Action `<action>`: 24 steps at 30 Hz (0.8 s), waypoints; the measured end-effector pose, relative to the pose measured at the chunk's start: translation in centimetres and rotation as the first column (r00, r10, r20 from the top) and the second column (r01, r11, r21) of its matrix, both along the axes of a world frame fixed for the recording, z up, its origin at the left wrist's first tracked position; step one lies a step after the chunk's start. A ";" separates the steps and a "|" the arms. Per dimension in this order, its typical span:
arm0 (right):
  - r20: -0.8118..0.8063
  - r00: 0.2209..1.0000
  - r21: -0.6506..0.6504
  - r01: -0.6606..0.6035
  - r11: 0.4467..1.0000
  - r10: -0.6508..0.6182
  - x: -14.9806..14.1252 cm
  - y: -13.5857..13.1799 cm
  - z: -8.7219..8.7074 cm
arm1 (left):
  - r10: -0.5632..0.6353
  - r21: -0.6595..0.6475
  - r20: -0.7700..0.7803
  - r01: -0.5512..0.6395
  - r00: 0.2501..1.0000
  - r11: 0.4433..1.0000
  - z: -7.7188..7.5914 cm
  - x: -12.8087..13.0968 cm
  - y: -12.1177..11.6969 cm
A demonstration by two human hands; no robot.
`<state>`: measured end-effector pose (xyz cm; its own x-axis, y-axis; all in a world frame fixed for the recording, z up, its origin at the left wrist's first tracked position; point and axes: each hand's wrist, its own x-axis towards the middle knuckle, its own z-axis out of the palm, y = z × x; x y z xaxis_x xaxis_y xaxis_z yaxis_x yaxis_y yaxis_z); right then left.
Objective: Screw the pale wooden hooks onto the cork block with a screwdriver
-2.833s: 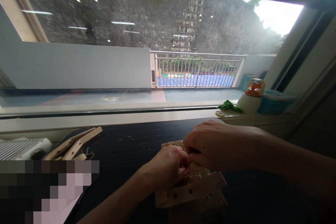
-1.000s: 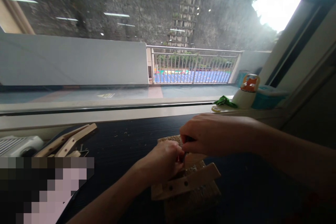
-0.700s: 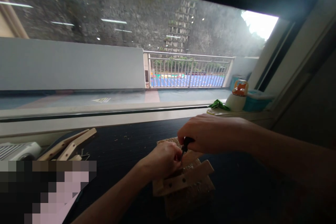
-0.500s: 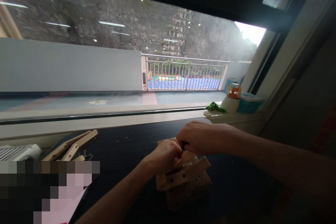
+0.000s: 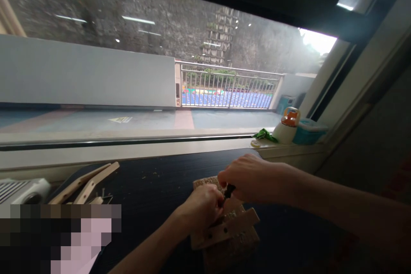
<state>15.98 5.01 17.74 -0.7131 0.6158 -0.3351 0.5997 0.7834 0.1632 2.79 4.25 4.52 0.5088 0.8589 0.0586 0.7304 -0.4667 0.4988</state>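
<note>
My right hand [image 5: 247, 175] is closed around a small dark-handled tool [image 5: 229, 190], which points down toward the fingers of my left hand. My left hand [image 5: 205, 201] is closed just below it, resting at the wooden pieces; whatever lies between its fingers is hidden. In front of my left hand lies a pale wooden strip [image 5: 233, 225] with dark round holes, slanting up to the right. Beneath it is a rough, textured wood block [image 5: 239, 242], partly in shadow. Another rough block [image 5: 201, 182] shows behind my left hand.
Several wooden strips [image 5: 96, 182] and some screws lie at the left of the dark table [image 5: 138, 197], beside a white appliance [image 5: 24, 188]. On the windowsill stand a white bottle [image 5: 284, 133], a blue box [image 5: 310, 132] and a green cloth [image 5: 266, 135]. The lower left is blurred out.
My view has shifted a little. My right hand has turned slightly, and more of the dark tool shows below it. My left hand keeps its place at the wooden pieces.
</note>
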 end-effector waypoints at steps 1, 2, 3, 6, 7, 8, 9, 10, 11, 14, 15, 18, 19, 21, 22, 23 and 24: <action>0.029 0.999 -0.014 -0.034 0.999 0.034 -0.1 -0.1 0.2 | 0.011 -0.012 0.003 -0.011 1.000 1.000 0.1 0.0 -0.1; 0.054 0.997 -0.034 -0.062 0.998 0.063 -0.2 -0.1 0.2 | 0.022 -0.024 0.005 -0.022 1.000 0.999 0.2 0.0 -0.1; 0.073 0.993 -0.051 -0.087 0.995 0.091 -0.3 -0.1 0.1 | 0.032 -0.036 0.008 -0.032 0.999 0.999 0.3 0.0 -0.1; 0.083 0.988 -0.073 -0.121 0.990 0.127 -0.1 0.1 -0.4 | 0.044 -0.062 0.021 -0.043 0.999 0.997 0.5 0.0 -0.1; 0.080 0.989 -0.076 -0.117 0.990 0.123 0.0 0.1 -0.5 | 0.043 -0.070 0.029 -0.041 0.999 0.997 0.5 0.0 -0.1; 0.084 0.990 -0.078 -0.106 0.991 0.113 0.0 0.2 -0.6 | 0.038 -0.079 0.038 -0.035 0.999 0.996 0.5 0.0 -0.1; 0.092 0.990 -0.082 -0.096 0.992 0.103 0.1 0.2 -0.7 | 0.032 -0.088 0.049 -0.028 0.998 0.996 0.6 0.0 -0.1; 0.106 0.990 -0.091 -0.087 0.992 0.096 0.1 0.1 -0.7 | 0.027 -0.098 0.059 -0.021 0.998 0.995 0.6 0.0 -0.1; 0.125 0.988 -0.094 -0.079 0.992 0.090 0.1 0.1 -0.7 | 0.022 -0.108 0.067 -0.015 0.998 0.994 0.5 0.0 -0.1; 0.154 0.984 -0.080 -0.079 0.994 0.091 -0.3 -0.1 -0.9 | 0.019 -0.115 0.084 -0.010 0.996 0.993 0.5 0.0 -0.1; 0.156 0.983 -0.069 -0.085 0.994 0.095 -0.5 -0.2 -1.1 | 0.022 -0.112 0.086 -0.012 0.996 0.994 0.5 -0.1 -0.1; 0.143 0.983 -0.040 -0.107 0.993 0.112 -1.2 -0.3 -1.7 | 0.038 -0.096 0.080 -0.030 0.996 0.995 0.4 -0.1 -0.2; 0.147 0.983 -0.039 -0.108 0.993 0.113 -1.3 -0.3 -1.8 | 0.040 -0.091 0.075 -0.033 0.996 0.995 0.4 -0.1 -0.2; 0.161 0.982 -0.056 -0.095 0.994 0.103 -1.5 -0.2 -1.8 | 0.037 -0.084 0.072 -0.031 0.997 0.996 0.3 -0.1 -0.2; 0.173 0.981 -0.063 -0.080 0.995 0.089 -1.5 0.0 -1.7 | 0.031 -0.084 0.073 -0.025 0.997 0.996 0.3 0.0 -0.2; 0.182 0.981 -0.067 -0.057 0.996 0.068 -1.4 0.1 -1.6 | 0.027 -0.084 0.074 -0.020 0.997 0.996 0.4 0.0 -0.1; 0.179 0.983 -0.064 -0.031 0.997 0.042 -1.2 0.3 -1.4 | 0.024 -0.083 0.073 -0.018 0.997 0.996 0.4 0.0 -0.1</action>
<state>14.74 5.27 16.34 -0.6592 0.5649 -0.4963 0.5354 0.8160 0.2178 2.78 4.12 4.90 0.4877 0.8727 0.0240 0.6989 -0.4068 0.5882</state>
